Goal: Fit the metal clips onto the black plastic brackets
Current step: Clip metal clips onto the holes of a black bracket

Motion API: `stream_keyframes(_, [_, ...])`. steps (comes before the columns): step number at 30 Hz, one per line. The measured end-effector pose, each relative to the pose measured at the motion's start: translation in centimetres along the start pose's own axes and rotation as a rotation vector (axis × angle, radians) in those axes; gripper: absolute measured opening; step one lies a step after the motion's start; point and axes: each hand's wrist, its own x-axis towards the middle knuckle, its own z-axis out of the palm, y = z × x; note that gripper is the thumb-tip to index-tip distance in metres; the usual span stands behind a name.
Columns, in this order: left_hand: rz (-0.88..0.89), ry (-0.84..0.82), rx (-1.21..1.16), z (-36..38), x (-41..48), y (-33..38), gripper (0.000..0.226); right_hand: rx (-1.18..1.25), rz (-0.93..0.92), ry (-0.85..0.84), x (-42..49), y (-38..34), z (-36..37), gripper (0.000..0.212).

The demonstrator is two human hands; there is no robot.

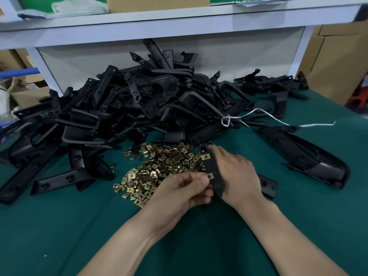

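Observation:
My right hand (236,174) grips a black plastic bracket (214,172) that stands tilted above the green table. One brass-coloured metal clip (206,156) sits on the bracket's left edge near its top. My left hand (185,189) pinches a second metal clip (209,176) between thumb and fingers and holds it against the same edge lower down. A loose heap of metal clips (159,168) lies just left of both hands. Behind it rises a big pile of black brackets (139,104).
The green table mat (79,226) spreads in front. Single brackets lie at the left (65,178) and a long one at the right (306,156). A white plastic strap (278,121) trails across the pile. A white shelf (179,18) and cardboard boxes (336,56) stand behind.

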Motion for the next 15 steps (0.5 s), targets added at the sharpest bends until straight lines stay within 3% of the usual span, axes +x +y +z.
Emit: stream_keyframes(15, [0.024,-0.041,0.024,-0.29,0.31,-0.35,0.018,0.031,-0.017,0.003,-0.06,-0.02,-0.03,0.047])
